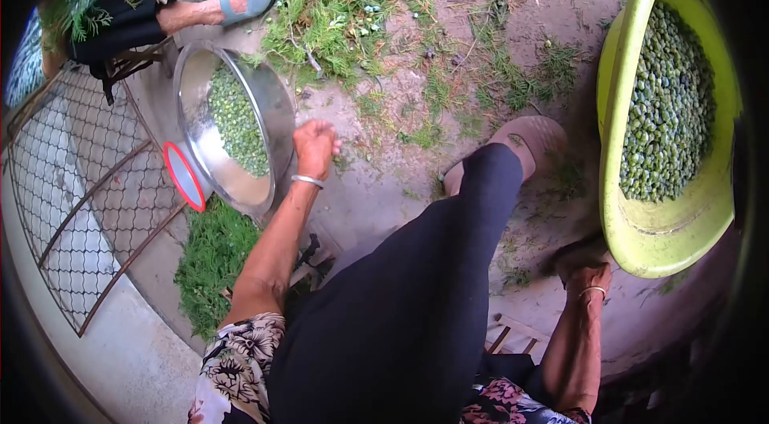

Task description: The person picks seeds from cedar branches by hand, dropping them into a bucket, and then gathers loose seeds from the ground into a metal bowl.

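Note:
My left hand (pixel 315 148), a band at its wrist, is beside the outer wall of a shiny metal bowl (pixel 282 96). Its fingers are curled in and slightly blurred; what they hold, if anything, I cannot make out. Small green cones (pixel 237 124) lie heaped in the bowl, which appears tilted. Low on the right, my right hand (pixel 589 276) is just below the rim of a yellow-green plastic tub (pixel 618 216). A dark blurred shape overlaps its fingers and hides them. Many more green cones (pixel 669 104) fill the tub.
Cut evergreen sprigs (pixel 344 24) litter the concrete ground. A red-rimmed round container (pixel 184 176) stands against the bowl, beside a wire mesh panel (pixel 88 192). Another person's foot in a grey-blue shoe (pixel 248 1) is at the top left. My pink shoe (pixel 529 140) rests mid-ground.

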Demonstrator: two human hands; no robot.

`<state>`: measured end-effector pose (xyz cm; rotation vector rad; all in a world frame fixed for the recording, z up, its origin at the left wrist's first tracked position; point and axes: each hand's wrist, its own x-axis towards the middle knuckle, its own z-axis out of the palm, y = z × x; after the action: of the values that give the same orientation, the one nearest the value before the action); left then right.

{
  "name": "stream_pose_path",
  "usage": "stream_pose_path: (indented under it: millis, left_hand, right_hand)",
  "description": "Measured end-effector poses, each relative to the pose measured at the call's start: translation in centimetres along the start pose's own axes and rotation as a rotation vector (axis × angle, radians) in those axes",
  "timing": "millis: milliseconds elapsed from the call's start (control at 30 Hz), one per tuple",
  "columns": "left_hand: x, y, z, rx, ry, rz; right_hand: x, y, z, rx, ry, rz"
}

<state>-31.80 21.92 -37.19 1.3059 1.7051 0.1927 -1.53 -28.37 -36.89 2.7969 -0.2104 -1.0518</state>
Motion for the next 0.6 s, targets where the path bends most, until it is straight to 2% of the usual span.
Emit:
stream_pose_path:
  millis: [67, 133, 167, 267, 400, 467, 567, 600]
  left_hand:
    - [0.4, -4.0, -1.4, 0.035, 0.074, -0.045]
    - [0.4, -5.6, -1.7, 0.214, 0.207, -0.125]
    - [0.5, -6.2, -2.0, 0.262, 0.157, -0.039]
    - [1.0, -6.3, -1.1, 0.402, 0.142, -0.056]
    - [1.7, -6.4, -1.8, 0.396, 0.126, -0.140]
    - [1.0, -6.4, -2.4, 0.169, 0.212, -0.136]
    - [-0.4, -6.7, -2.5, 0.243, 0.165, -0.120]
    - [-0.4, -7.0, -2.2, 0.245, 0.164, -0.122]
  right_hand:
    - [0.3, 0.5, 0.3, -0.052, 0.029, -0.032]
    - [0.3, -0.2, -0.3, -0.058, 0.003, -0.009]
    - [0.3, -0.4, -0.5, -0.060, -0.024, 0.017]
    - [0.2, -0.2, -0.2, -0.048, -0.036, -0.014]
    - [0.7, 0.6, 0.3, -0.045, -0.009, -0.042]
    - [0.8, 1.0, 0.5, -0.069, 0.018, -0.015]
    - [4.1, 6.6, 4.0, -0.080, 0.048, -0.090]
    - [3.4, 5.7, 3.5, -0.081, 0.046, -0.088]
